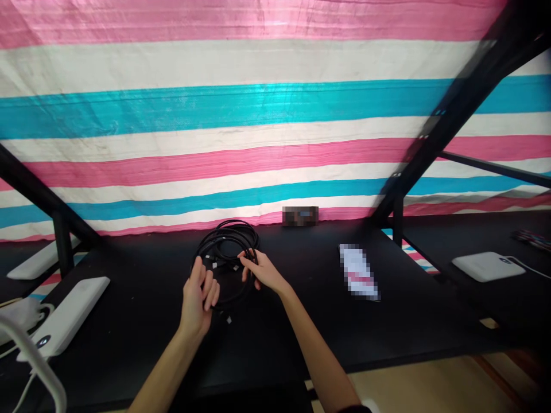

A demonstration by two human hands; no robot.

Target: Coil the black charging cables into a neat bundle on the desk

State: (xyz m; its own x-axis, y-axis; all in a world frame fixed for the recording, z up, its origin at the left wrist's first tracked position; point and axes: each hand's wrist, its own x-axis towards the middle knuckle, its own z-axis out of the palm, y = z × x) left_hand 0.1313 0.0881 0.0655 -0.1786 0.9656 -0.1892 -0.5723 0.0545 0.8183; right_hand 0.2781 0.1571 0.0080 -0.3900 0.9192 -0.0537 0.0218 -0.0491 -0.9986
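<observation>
A coil of black cable (pixel 230 299) hangs in loops between my two hands, above the black shelf. My left hand (pixel 200 295) has its fingers curled round the left side of the loops. On the right side, my right hand (pixel 259 269) pinches the same loops between thumb and fingers. Several small plugs with pale metal ends show inside and below the loops, one plug (pixel 228 319) dangling near my left hand. More black cable (pixel 239 225) lies coiled just behind, and I cannot tell whether it joins the held loops.
A white power bank (pixel 75 318) lies at the left, near a curved white tube (pixel 37 361). To the right are a blurred-out flat object (pixel 359 272) and a white device (pixel 488 267) with a cord. A small pixelated box (pixel 300 216) stands by the striped sheet (pixel 258 155). Black posts (pixel 447 115) flank both sides.
</observation>
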